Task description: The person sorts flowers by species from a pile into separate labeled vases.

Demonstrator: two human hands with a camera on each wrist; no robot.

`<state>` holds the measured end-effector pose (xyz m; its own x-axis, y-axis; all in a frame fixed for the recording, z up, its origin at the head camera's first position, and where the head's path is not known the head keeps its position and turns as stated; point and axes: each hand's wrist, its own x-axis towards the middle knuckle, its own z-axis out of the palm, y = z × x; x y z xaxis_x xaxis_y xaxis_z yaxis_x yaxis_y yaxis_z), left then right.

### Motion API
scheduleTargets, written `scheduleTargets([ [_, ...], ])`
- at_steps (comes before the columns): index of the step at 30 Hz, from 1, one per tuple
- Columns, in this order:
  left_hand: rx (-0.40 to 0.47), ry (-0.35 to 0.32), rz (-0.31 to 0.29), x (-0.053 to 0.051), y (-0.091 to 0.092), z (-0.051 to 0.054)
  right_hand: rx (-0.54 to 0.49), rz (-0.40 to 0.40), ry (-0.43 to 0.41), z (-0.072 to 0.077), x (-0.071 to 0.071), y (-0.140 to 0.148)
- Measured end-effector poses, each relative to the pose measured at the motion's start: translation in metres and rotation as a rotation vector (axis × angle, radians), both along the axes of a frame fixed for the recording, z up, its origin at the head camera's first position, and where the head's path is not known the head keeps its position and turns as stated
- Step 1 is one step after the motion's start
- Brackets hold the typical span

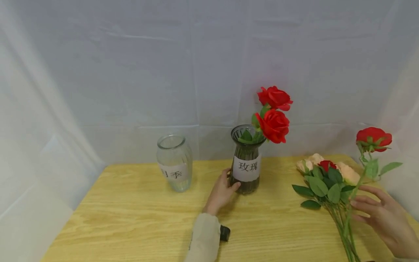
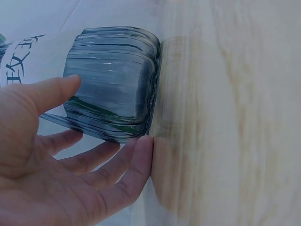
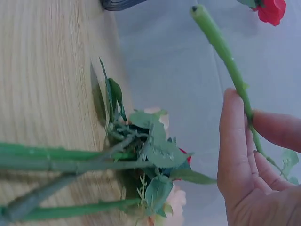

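Observation:
A dark glass vase (image 1: 246, 189) with a white label stands near the table's back, holding two red roses (image 1: 273, 125) that lean right. My left hand (image 1: 221, 193) grips its lower left side, thumb in front and fingers around the side, as the left wrist view also shows on the ribbed glass (image 2: 113, 70). On the right, my right hand (image 1: 381, 214) pinches the green stem of a single red rose (image 1: 374, 139), raised above the table. The right wrist view shows that stem (image 3: 225, 56) between thumb and fingers, its cut end free.
A clear glass vase (image 1: 179, 156) with a white label stands left of the dark one. At the right lies a bunch of flowers: peach blooms (image 1: 348, 173), a red rose (image 1: 326, 165) and leafy green stems reaching the front. A pale curtain (image 1: 147, 91) hangs behind the wooden table (image 1: 131, 214).

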<state>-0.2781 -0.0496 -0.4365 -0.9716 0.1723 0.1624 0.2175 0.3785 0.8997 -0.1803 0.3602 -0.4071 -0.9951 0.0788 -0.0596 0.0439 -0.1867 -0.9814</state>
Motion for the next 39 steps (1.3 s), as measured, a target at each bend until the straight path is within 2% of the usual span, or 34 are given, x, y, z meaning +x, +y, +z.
scheduleTargets([
  [8,-0.003,0.02,0.002,0.0,-0.001,-0.001,-0.111,0.046,0.083,0.002,-0.007,-0.005],
  [12,0.001,0.015,0.002,0.0,-0.001,-0.001,-0.168,0.062,0.091,0.007,-0.012,-0.01],
  [20,0.003,0.012,-0.002,-0.002,-0.002,-0.003,-0.416,0.153,0.237,0.015,-0.024,-0.031],
  [26,-0.006,0.017,-0.009,-0.001,-0.002,-0.004,-0.462,0.087,0.284,0.023,-0.03,-0.05],
  [33,-0.001,0.012,-0.009,-0.001,-0.003,-0.004,-0.614,-0.008,0.28,0.034,-0.038,-0.075],
  [37,-0.006,0.014,-0.012,-0.002,-0.002,-0.003,-0.667,-0.05,0.297,0.039,-0.041,-0.087],
  [39,-0.015,0.021,-0.007,-0.002,-0.002,-0.003,-0.657,-0.079,0.283,0.041,-0.043,-0.092],
])
